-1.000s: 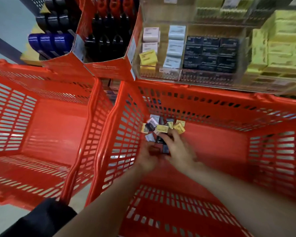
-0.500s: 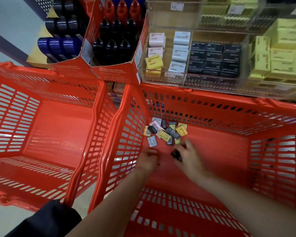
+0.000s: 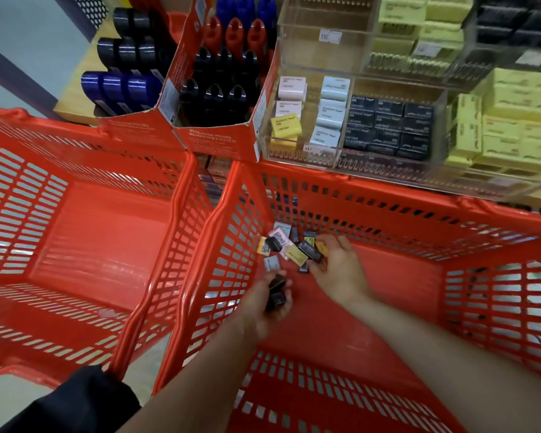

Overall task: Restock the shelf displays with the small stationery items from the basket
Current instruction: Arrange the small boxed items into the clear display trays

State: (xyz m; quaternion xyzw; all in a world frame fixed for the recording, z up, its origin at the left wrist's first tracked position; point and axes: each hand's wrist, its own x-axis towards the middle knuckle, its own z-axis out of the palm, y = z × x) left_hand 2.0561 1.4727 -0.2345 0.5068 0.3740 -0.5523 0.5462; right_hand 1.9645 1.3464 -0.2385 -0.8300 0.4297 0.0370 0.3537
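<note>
Two red baskets sit side by side below the shelf (image 3: 75, 98); the right basket (image 3: 388, 214) holds scattered erasers (image 3: 289, 248). The left hand (image 3: 269, 303) curls its grip round dark erasers (image 3: 277, 290). The right hand (image 3: 338, 270) pinches another from the pile. Clear bins (image 3: 341, 98) of stacked erasers and red sharpener boxes (image 3: 206, 135) stand behind the basket's far wall.

Both hands reach into the right-hand red slatted plastic basket (image 3: 388, 220). The left hand (image 3: 264, 307) grips small black packets (image 3: 277, 292); the right hand (image 3: 338, 270) rests on a heap of small yellow, pink and black stationery packets (image 3: 289, 248). Beyond the basket, a clear acrylic shelf display (image 3: 350, 120) holds stacked boxes.
</note>
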